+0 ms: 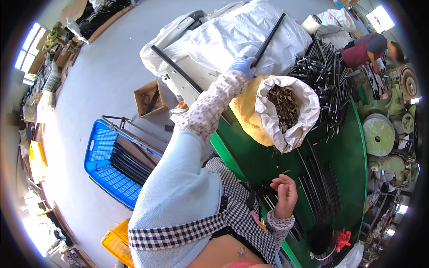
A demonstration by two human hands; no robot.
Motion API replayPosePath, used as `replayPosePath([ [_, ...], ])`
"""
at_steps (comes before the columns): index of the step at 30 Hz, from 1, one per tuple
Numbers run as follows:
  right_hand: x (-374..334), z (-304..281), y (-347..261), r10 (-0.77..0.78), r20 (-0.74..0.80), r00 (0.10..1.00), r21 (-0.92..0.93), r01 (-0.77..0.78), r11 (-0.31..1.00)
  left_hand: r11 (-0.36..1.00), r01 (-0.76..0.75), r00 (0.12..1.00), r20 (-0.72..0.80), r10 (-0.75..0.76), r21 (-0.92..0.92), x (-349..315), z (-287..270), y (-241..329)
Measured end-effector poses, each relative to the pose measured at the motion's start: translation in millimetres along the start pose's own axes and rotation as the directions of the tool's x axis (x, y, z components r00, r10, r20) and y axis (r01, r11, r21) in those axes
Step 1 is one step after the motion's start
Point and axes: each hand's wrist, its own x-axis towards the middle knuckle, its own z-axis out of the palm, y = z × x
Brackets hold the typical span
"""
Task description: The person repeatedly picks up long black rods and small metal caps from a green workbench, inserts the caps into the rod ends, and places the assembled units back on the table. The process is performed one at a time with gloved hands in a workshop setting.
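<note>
My left hand, in a pale blue glove, is stretched forward and closed around a thin black tube. The tube slants up and away to the right, over white plastic sheeting. My bare right hand hovers near my body above the green table, its fingers loosely bent and apart with nothing visible in them. Several black tubes lie on the table to its right. Between the hands stands a yellow and white sack, its mouth rolled back around brown scraps.
A thick heap of black tubes covers the table's far right. On the left are a blue crate with black tubes, a cardboard box and a yellow crate. Another person bends beside green machines at right.
</note>
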Motion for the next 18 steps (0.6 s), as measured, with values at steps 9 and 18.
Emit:
replayPosePath([
  [9,5,6,-142,-0.584,0.491,0.646,-0.376,0.762,0.527,0.95,0.309,0.801,-0.528,-0.282,-0.037,-77,-95,-233],
  [18,29,81,-129,-0.836,0.429,0.344,-0.136,0.939,0.316,0.612,0.782,0.606,-0.09,-0.791,-0.119,-43,-117,-258],
])
